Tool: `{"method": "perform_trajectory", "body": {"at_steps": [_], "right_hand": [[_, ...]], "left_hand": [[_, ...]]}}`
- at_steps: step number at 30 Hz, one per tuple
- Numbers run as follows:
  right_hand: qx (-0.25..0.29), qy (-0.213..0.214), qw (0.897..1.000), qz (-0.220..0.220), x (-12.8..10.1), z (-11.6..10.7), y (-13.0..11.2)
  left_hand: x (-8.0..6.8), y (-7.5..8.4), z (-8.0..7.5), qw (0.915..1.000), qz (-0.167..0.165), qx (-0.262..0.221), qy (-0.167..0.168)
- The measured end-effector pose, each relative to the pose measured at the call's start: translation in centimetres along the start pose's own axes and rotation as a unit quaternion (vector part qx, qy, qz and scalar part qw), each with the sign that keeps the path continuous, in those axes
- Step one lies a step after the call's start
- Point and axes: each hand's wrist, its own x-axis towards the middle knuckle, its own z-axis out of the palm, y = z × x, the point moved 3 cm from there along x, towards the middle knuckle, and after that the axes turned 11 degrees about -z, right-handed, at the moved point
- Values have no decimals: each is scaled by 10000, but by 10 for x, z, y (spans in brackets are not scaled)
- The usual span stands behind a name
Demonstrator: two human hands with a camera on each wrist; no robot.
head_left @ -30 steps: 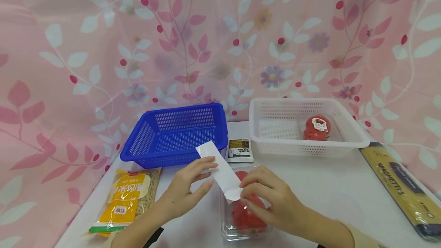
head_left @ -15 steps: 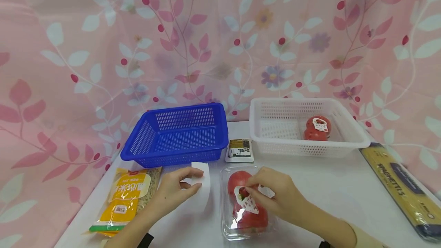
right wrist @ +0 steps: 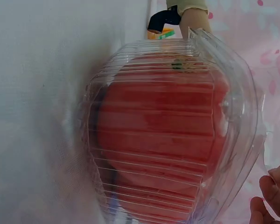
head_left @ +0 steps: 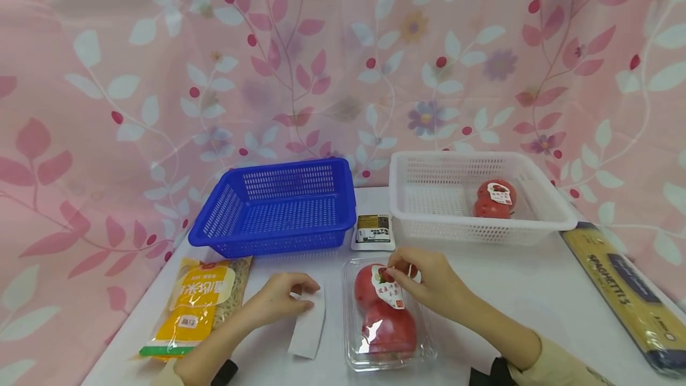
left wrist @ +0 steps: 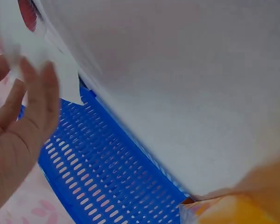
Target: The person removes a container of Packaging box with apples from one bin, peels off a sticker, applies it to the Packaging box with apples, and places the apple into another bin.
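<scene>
In the head view my left hand (head_left: 281, 299) pinches a white paper strip (head_left: 309, 332) between thumb and fingers, low over the table beside the box. The left wrist view shows the same strip (left wrist: 65, 77), partly blurred. A clear plastic box (head_left: 351, 338) with two red round fruits (head_left: 388, 332) lies in front of me. At its upper part my right hand (head_left: 431, 282) pinches the edge of a white printed sticker (head_left: 393, 296), which hangs over the lid. Whether the sticker touches the lid I cannot tell. Seen from the right wrist, the box (right wrist: 245, 107) stands closed, fingers at its top side.
A blue basket (head_left: 273, 249) stands behind the left hand. At right back, a white basket (head_left: 482, 222) holds another box of red fruit (head_left: 493, 198). A small packet (head_left: 373, 234) lies between them. A yellow bag (head_left: 195, 302) is at left, a spaghetti pack (head_left: 621, 290) at right.
The paper strip came away from the sticker and moved left and down in my left hand. My right hand kept the sticker, uncovering its printed face, and brought it above the box.
</scene>
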Motion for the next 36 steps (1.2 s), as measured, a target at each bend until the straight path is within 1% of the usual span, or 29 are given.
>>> {"method": "perform_trajectory", "body": {"at_steps": [2,3,5,7,9,12,14,16,18,21,23,26,28,31,36], "right_hand": [[17,-53,9999,105,-1,1,2],[25,-65,9999,146,-1,1,2],[67,-67,9997,208,-1,2,4],[136,-85,9996,221,-2,3,5],[215,-135,9995,176,-2,5,6],[367,-307,9988,124,-3,9,7],[424,-411,9982,119,-4,11,7],[444,-495,9976,177,-5,13,7],[421,-540,9974,241,-7,14,7],[350,-544,9975,298,-8,14,8],[298,-533,9977,302,-8,14,8],[231,-534,9980,243,-8,14,8],[191,-569,9978,267,-9,14,8],[86,-603,9978,273,-11,16,8],[-13,-659,9973,334,-12,17,9]], "left_hand": [[1,-1,0,9989,-122,456,-17],[1,0,1,9973,-206,704,29],[-1,4,0,9930,-324,1122,201],[-3,10,-3,9873,-418,1461,469],[-5,17,-6,9809,-296,1722,851],[-7,29,-9,9702,58,2010,1351],[-8,38,-9,9643,427,2102,1553],[-10,47,-6,9583,867,2155,1664],[-12,58,0,9505,1385,2209,1692],[-14,71,10,9357,2010,2408,1617],[-14,79,18,9243,2316,2588,1586],[-14,88,27,9110,2643,2770,1535],[-14,92,32,9042,2841,2823,1481],[-14,95,38,9007,3031,2813,1327],[-13,96,44,9005,3178,2726,1174]]}}
